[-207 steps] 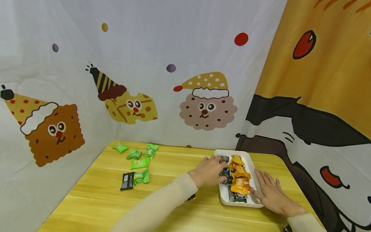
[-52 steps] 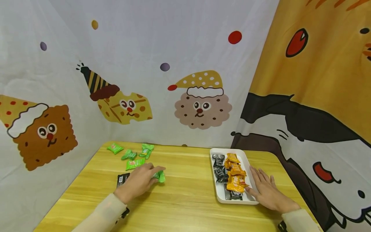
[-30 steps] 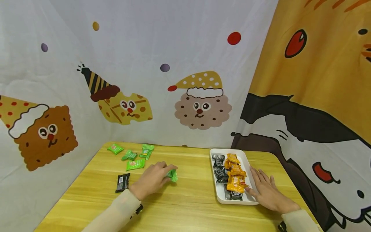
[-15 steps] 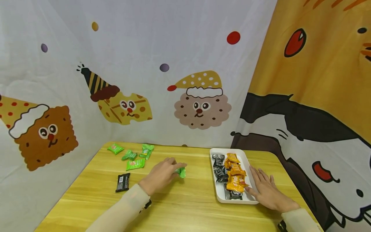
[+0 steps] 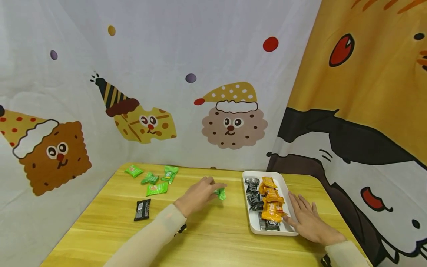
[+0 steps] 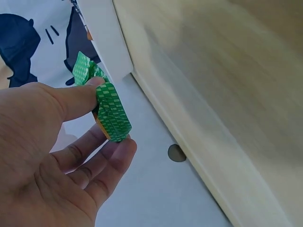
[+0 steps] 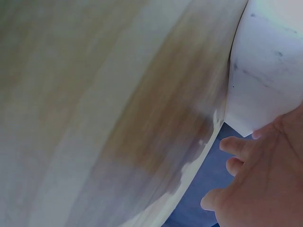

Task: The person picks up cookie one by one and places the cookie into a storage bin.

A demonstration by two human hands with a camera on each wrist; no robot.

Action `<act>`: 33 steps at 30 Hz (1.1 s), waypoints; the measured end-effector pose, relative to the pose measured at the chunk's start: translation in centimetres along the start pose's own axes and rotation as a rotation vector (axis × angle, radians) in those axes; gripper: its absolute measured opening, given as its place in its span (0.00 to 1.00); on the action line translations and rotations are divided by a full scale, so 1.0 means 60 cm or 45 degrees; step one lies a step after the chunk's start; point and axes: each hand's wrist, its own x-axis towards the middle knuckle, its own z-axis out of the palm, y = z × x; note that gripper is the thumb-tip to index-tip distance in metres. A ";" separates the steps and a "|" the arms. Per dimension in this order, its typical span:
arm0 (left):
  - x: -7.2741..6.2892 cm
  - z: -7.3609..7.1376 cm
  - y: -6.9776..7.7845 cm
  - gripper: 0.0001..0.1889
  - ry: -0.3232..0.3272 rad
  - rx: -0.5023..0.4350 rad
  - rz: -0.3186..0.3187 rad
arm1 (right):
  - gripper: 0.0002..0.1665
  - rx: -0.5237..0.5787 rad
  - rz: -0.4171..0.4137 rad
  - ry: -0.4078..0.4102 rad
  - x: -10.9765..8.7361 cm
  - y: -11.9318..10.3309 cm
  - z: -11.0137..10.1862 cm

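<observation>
Between thumb and fingertips my left hand (image 5: 199, 195) pinches a green wrapped candy (image 5: 220, 193), a little left of the white tray. In the left wrist view the candy (image 6: 112, 113) shows a checked green wrapper, gripped at its side. My right hand (image 5: 311, 218) rests with straight fingers along the right side of the white tray (image 5: 255, 230); in the right wrist view that hand (image 7: 265, 175) is beside the tray wall (image 7: 270, 71). Inside the tray lie black wrapped candies (image 5: 254, 200) on the left and orange ones (image 5: 272, 210) on the right.
Several green candies (image 5: 156, 188) are scattered at the back left of the wooden table (image 5: 200, 244). A black candy (image 5: 142, 209) lies alone in front of them. A printed cloth (image 5: 160, 44) hangs behind the table.
Earlier the left hand was over the tray. It then took hold of a green candy beside the black one and has carried it right, towards the tray. The right hand has stayed at the tray.
</observation>
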 end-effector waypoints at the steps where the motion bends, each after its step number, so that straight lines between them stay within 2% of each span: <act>1: 0.006 0.001 0.001 0.28 -0.002 0.004 0.003 | 0.64 -0.002 0.001 0.001 0.000 0.000 0.000; 18: 0.113 0.012 0.044 0.31 -0.043 0.082 0.102 | 0.61 0.031 -0.069 0.044 -0.003 0.003 0.003; 27: 0.158 0.017 0.070 0.30 -0.086 0.088 0.084 | 0.62 -0.021 -0.053 0.037 -0.001 0.003 0.003; 33: 0.187 0.027 0.082 0.30 -0.126 0.080 0.040 | 0.61 0.021 -0.070 0.037 -0.001 0.005 0.003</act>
